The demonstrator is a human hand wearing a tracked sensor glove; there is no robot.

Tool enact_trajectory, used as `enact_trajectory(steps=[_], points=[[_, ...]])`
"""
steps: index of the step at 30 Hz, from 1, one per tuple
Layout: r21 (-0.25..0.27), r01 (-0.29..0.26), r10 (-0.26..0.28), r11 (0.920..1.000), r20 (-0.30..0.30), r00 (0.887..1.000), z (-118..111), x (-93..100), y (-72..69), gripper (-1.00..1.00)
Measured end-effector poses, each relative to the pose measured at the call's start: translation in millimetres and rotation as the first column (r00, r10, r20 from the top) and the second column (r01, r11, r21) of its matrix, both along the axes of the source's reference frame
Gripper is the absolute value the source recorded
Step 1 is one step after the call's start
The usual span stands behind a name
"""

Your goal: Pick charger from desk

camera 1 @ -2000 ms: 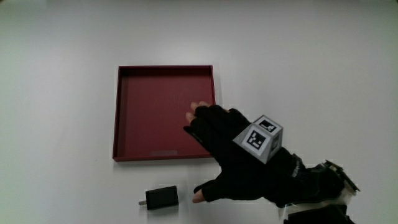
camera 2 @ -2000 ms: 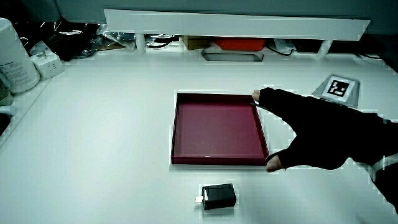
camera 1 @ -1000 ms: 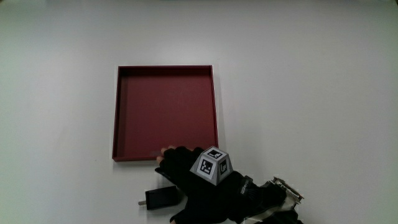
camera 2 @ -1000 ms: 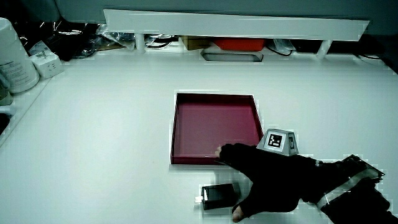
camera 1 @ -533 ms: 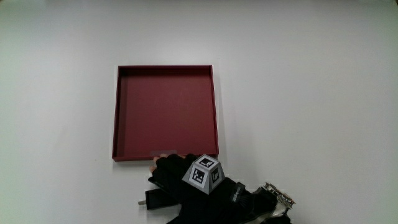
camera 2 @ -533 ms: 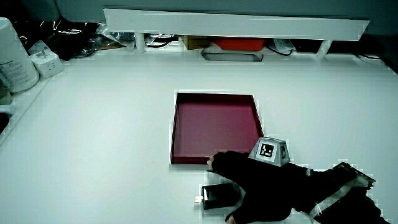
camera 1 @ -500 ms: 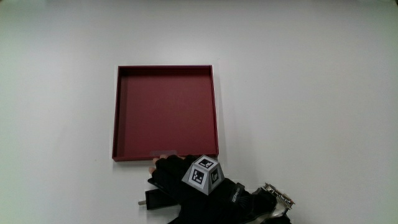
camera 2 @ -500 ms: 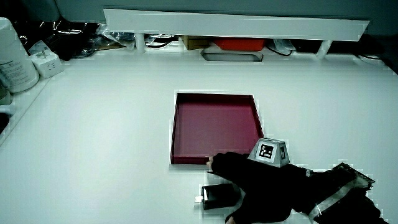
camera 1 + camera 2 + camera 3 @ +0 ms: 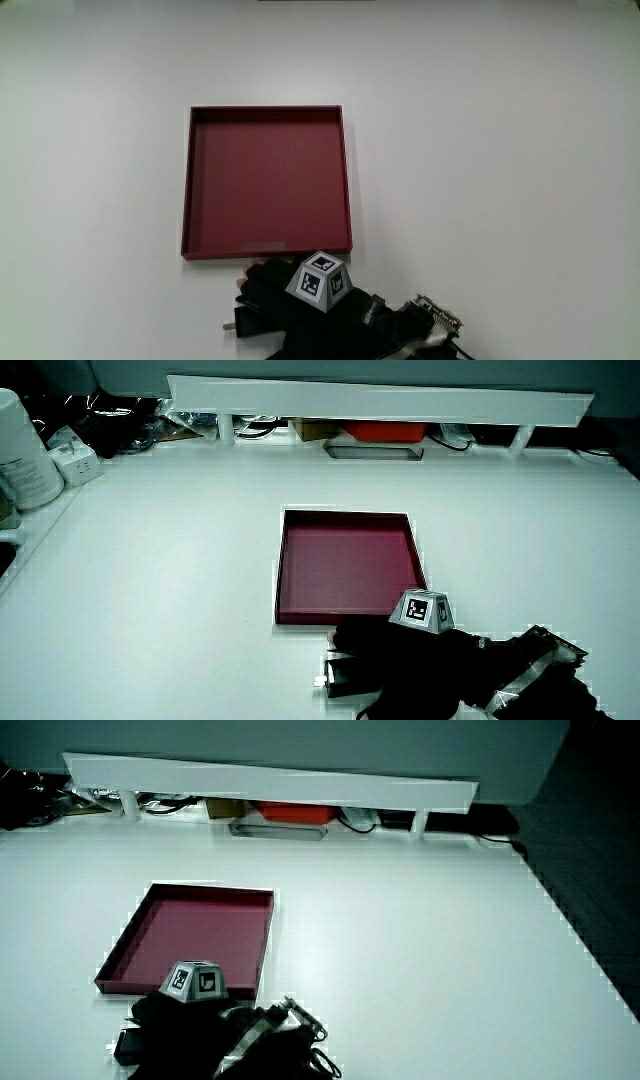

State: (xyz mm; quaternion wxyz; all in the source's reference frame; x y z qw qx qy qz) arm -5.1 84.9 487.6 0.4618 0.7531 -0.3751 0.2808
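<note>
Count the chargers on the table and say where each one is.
1. The charger lies on the table nearer the person than the red tray, mostly covered by the hand. The hand may hide more.

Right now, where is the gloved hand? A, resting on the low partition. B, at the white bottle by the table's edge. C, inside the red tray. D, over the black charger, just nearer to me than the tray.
D: the hand covers most of the charger, which lies on the table just nearer to the person than the red tray; the tray itself holds nothing.
</note>
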Motion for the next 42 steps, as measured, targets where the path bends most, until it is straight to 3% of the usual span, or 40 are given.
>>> enact_trajectory(steps=[1, 5, 9, 13, 18, 28, 40, 42], points=[[-0.008, -0.001, 0.001, 1.0, -0.004, 1.0, 0.1, -0.3, -0.1, 0.04], [0.039, -0.024, 0.024, 0.9989, 0.003, 1.0, 0.1, 0.4, 0.1, 0.18], [0.1, -0.07, 0.065, 0.9926, 0.047, 0.997, -5.2, 1.6, 0.1, 0.32], [0.155, -0.094, 0.087, 0.9835, 0.045, 0.995, -3.0, 1.5, 2.3, 0.46], [0.125, -0.091, 0.084, 0.988, 0.055, 0.995, -5.5, 0.8, 3.4, 0.64], [0.179, -0.115, 0.1, 0.977, 0.094, 0.991, -13.3, 0.8, 6.6, 1.0], [0.155, -0.096, 0.073, 0.9833, 0.148, 0.986, -33.7, 4.5, -2.7, 1.0], [0.17, -0.109, 0.081, 0.9795, 0.161, 0.984, -41.3, 7.4, -7.8, 1.0]])
